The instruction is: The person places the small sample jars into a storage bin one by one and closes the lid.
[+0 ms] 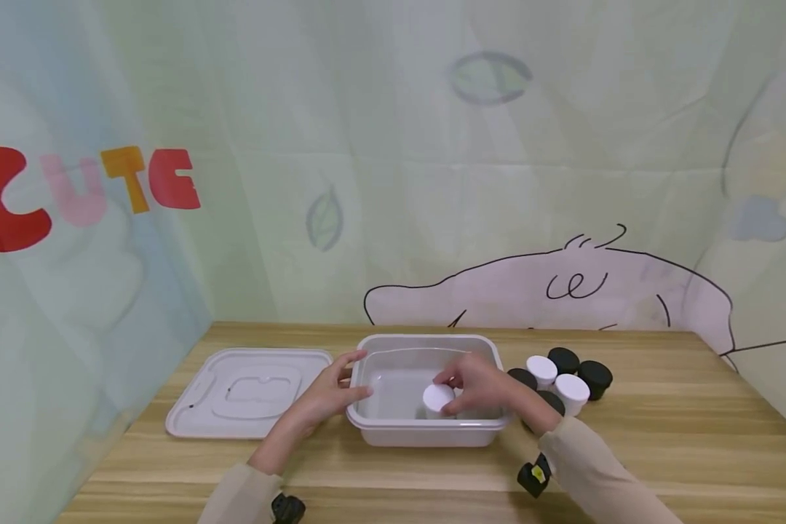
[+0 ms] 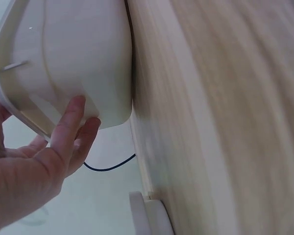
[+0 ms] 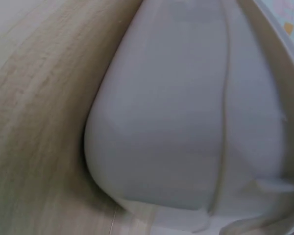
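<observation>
A white rectangular plastic box (image 1: 432, 439) stands lidless on the table. My left hand (image 1: 330, 389) grips its left end, with fingers on both sides of the rim in the left wrist view. Inside the box, my right hand (image 1: 479, 384) pinches a small round jar with a white lid (image 1: 439, 398) between thumb and fingers. The jar is upright, near the box's front wall. In the right wrist view the outer wall of the box (image 3: 161, 122) fills most of the picture, and the right hand's fingers are hidden.
A white lid (image 1: 199, 404) lies flat left of the box. Right of the box is a cluster of small round jars, some white (image 1: 573, 391), some black (image 1: 594, 377). Behind the wooden table (image 1: 681, 437) hangs a printed curtain (image 1: 393, 145).
</observation>
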A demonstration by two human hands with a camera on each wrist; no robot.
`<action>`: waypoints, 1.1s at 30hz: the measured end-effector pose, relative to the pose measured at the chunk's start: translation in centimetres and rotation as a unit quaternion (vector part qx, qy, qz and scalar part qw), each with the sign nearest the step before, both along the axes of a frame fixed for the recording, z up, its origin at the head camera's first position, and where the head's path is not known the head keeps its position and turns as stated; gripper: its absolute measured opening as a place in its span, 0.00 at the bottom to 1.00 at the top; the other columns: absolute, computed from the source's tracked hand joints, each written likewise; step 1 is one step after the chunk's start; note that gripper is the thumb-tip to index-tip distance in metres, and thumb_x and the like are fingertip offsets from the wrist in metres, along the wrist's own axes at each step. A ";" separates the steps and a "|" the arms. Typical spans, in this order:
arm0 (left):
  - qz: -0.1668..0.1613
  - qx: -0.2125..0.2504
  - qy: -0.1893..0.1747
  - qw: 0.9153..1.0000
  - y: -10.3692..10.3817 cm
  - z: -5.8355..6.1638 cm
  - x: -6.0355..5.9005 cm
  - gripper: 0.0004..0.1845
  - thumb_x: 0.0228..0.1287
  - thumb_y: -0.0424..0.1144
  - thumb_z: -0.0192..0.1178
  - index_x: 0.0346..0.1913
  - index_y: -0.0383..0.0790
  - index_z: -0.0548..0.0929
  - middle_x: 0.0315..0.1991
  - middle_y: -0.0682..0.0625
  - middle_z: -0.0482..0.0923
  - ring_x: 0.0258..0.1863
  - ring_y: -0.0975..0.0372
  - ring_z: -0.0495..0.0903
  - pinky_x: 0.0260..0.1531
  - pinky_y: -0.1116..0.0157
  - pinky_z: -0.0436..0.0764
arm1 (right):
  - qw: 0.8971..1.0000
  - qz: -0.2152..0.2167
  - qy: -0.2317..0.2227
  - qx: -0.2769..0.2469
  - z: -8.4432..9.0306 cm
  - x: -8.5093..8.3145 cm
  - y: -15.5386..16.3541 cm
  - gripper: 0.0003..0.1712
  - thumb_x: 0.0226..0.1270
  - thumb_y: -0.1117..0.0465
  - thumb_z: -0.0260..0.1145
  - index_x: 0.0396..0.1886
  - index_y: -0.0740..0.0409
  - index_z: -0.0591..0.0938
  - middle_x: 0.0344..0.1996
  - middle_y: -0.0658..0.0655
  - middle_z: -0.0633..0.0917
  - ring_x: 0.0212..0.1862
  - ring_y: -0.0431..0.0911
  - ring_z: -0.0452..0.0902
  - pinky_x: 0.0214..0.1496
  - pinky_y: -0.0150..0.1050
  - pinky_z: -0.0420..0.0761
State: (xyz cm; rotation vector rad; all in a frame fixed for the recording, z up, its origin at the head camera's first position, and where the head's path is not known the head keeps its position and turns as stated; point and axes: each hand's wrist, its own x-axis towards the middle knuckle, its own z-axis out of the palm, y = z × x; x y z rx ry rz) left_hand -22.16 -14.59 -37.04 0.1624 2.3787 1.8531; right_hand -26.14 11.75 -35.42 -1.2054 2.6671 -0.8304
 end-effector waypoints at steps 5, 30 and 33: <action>0.007 -0.008 0.000 1.000 0.1 -0.2 0.0 0.33 0.54 0.27 0.61 0.64 0.36 0.63 0.56 0.29 0.67 0.52 0.44 0.72 0.38 0.55 0.80 | 1.000 0.005 0.005 0.017 -0.2 0.0 -0.1 0.22 0.42 0.60 0.75 0.39 0.66 0.84 0.33 0.55 0.86 0.36 0.41 0.81 0.38 0.32 0.78; -0.012 -0.012 -0.006 1.000 -0.3 0.3 0.1 0.33 0.56 0.28 0.60 0.65 0.36 0.60 0.56 0.29 0.67 0.49 0.48 0.74 0.36 0.58 0.80 | 0.991 -0.111 0.009 -0.080 3.2 2.5 10.1 0.26 0.51 0.57 0.71 0.47 0.69 0.79 0.43 0.65 0.82 0.43 0.54 0.79 0.45 0.45 0.79; -0.015 -0.014 -0.007 1.000 -0.3 0.3 0.1 0.33 0.56 0.29 0.60 0.65 0.36 0.60 0.56 0.29 0.66 0.49 0.48 0.74 0.36 0.58 0.80 | 0.990 -0.118 0.015 -0.076 2.6 2.9 11.6 0.27 0.51 0.58 0.71 0.46 0.72 0.79 0.42 0.67 0.82 0.41 0.55 0.79 0.42 0.43 0.80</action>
